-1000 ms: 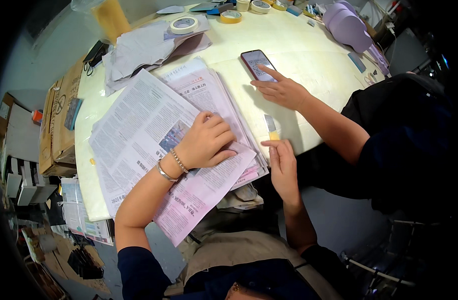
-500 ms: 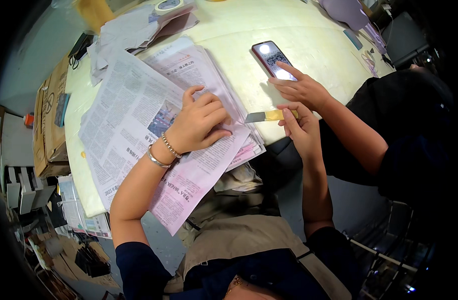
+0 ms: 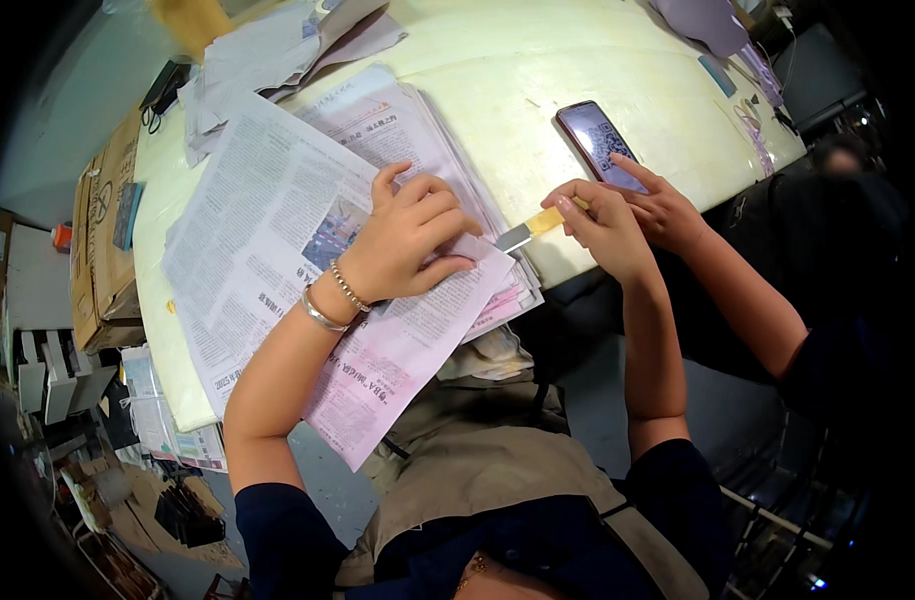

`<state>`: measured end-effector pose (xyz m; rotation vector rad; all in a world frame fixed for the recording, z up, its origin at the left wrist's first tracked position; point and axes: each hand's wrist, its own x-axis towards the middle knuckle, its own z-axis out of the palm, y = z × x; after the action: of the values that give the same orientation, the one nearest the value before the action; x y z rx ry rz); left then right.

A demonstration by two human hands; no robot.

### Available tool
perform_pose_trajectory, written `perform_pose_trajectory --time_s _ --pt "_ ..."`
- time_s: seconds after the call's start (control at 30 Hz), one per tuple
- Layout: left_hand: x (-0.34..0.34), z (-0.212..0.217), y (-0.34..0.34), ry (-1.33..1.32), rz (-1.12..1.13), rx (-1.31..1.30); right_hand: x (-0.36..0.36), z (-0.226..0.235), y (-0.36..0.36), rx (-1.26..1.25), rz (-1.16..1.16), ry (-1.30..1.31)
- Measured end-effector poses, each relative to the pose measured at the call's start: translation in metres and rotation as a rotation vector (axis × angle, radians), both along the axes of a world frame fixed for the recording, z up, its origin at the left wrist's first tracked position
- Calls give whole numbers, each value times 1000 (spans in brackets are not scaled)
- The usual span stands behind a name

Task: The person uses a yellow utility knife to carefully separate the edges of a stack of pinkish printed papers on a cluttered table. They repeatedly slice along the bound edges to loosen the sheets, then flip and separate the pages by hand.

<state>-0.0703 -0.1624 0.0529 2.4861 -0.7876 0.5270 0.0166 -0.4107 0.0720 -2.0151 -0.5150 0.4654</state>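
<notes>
My left hand (image 3: 418,235) rests on a newspaper sheet (image 3: 278,220), its fingers bent and apart, the thumb stretched along the paper. Under that hand the sheet is creased near its right edge; what lies beneath the palm is hidden. More newspapers form a stack (image 3: 433,120) below the sheet. Between the fingers and thumb of my right hand (image 3: 608,228) is a knife (image 3: 544,220) with a yellow handle and a short, broad grey blade. It points left, and the blade's end meets the newspaper's right edge, close to my left fingertips.
Another person's hand (image 3: 666,205) touches a phone (image 3: 600,143) with a lit screen, just beyond my right hand. Crumpled grey paper (image 3: 248,75) lies at the far left of the pale table (image 3: 478,55). A cardboard box (image 3: 103,240) stands beyond the left edge.
My right hand has turned the knife, so its blade now slants down to the newspaper's edge. The phone and the other person's hand appear farther right. My left hand stays on the sheet.
</notes>
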Motion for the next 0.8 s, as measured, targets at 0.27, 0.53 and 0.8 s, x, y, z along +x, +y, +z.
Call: perform_pose_trajectory --time_s 0.27,0.53,0.8 --pt "2 -3 -1 43 -20 3 18 -11 1 24 150 61" --pt "2 -1 -2 57 -42 6 18 -4 1 -20 174 50" --pt "3 -4 -1 89 -40 -11 19 -12 5 34 247 161"
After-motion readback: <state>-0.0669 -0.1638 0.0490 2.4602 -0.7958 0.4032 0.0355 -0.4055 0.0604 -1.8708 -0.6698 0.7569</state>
